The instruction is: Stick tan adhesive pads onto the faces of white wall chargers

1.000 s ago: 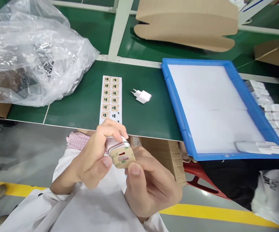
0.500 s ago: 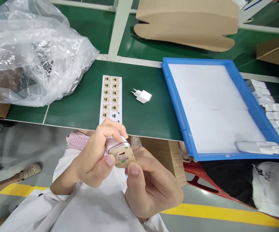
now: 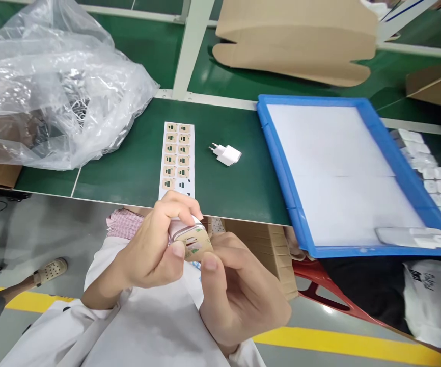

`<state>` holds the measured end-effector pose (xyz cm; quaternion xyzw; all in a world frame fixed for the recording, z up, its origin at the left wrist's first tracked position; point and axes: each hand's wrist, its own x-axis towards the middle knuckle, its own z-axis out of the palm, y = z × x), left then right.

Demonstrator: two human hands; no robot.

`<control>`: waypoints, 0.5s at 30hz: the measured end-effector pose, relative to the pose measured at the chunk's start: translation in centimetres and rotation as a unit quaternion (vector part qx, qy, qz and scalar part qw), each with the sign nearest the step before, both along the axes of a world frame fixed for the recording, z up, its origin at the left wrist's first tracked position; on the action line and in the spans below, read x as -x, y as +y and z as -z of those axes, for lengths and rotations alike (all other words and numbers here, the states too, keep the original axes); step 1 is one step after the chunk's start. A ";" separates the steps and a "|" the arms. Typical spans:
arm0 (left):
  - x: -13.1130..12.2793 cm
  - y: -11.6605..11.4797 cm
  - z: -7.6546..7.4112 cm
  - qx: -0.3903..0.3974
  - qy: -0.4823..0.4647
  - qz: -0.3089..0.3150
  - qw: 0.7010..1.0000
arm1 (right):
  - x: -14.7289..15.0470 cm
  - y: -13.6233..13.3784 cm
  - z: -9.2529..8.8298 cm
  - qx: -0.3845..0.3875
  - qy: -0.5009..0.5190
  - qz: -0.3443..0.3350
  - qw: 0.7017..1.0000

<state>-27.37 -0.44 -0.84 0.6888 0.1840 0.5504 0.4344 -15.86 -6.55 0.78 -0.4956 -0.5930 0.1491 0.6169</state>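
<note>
My left hand is closed round a white charger, its thumb and fingers on the sides. A tan sticker with green print lies against the charger's end face. The thumb and forefinger of my right hand pinch the lower right corner of the sticker. Beyond my hands, a white sheet with two columns of tan stickers lies on the green table. To the right of that sheet rests another white charger, its two pins pointing left.
A blue tray lined with white holds a white charger near its lower edge. White chargers sit right of it. A clear plastic bag lies at left, flat cardboard behind. Someone's foot shows lower left.
The sticker has tilted, so its face looks flatter in view. My left thumb has moved slightly right and up along its edge. The whole view has shifted a little.
</note>
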 end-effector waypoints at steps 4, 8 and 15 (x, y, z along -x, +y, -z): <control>0.1 0.0 0.1 0.006 0.000 0.005 1.000 | 0.0 0.0 -0.3 -0.004 -0.050 0.035 0.998; 0.1 0.0 0.3 -0.005 0.008 0.000 1.000 | -0.1 -0.1 -0.5 -0.019 -0.106 0.071 0.992; 0.4 -0.2 0.3 0.033 0.025 0.000 0.999 | -0.3 0.2 -0.5 -0.020 -0.185 0.088 0.979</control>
